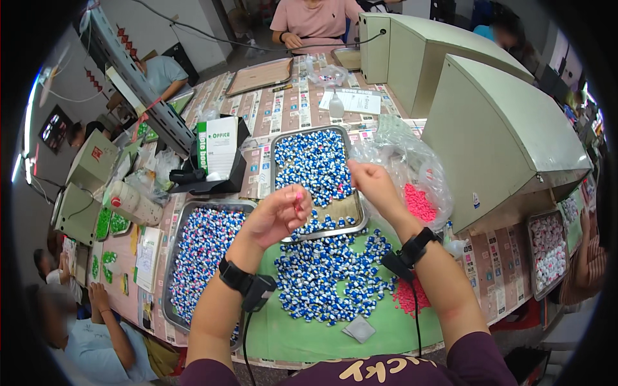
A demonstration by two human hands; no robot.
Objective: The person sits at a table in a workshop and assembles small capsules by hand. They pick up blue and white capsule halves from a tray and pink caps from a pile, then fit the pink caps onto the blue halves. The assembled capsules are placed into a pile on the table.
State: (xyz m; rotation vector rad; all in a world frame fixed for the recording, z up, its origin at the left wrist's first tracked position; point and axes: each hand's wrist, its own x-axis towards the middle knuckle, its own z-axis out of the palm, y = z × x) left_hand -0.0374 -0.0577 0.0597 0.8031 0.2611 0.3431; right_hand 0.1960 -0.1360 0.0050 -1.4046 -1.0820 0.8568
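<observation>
My left hand is closed, pinching a small pink piece above the near end of a metal tray. Over that tray's right rim my right hand is also closed, fingertips together; whatever they hold cannot be made out. Many small blue-and-white pieces fill most of the tray. More blue-and-white pieces lie spread on a green mat below my hands. Beside my right forearm, pink pieces sit in a transparent plastic bag, with a loose pink pile on the mat.
At left stands a second metal tray of blue, white and pink pieces. Behind it are a black box with a notebook. Beige metal housings rise at right. A small bottle stands farther back. Other people sit around the table.
</observation>
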